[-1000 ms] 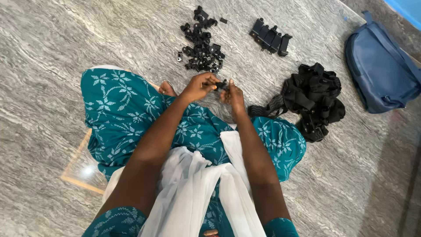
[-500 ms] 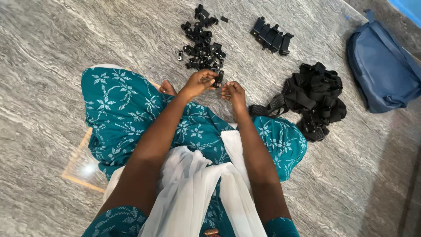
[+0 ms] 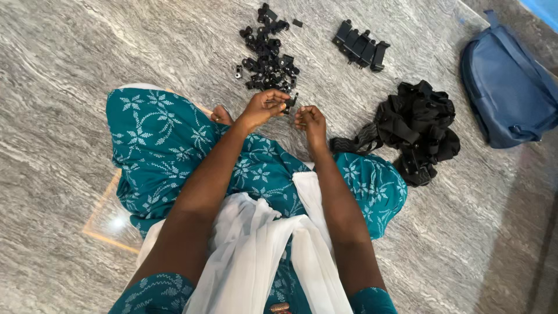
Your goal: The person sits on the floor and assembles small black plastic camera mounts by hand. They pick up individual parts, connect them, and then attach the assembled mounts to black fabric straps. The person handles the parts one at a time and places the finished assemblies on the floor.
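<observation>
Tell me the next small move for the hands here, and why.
Probably bring the right hand across to meet the small black part pinched in the left hand. The two hands sit close but apart, just below the pile of small black parts, and only the left hand visibly holds a piece; what the right holds is unclear.

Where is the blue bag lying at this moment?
In the head view, the blue bag lies on the grey floor at upper right, just right of the black strap pile.
</observation>
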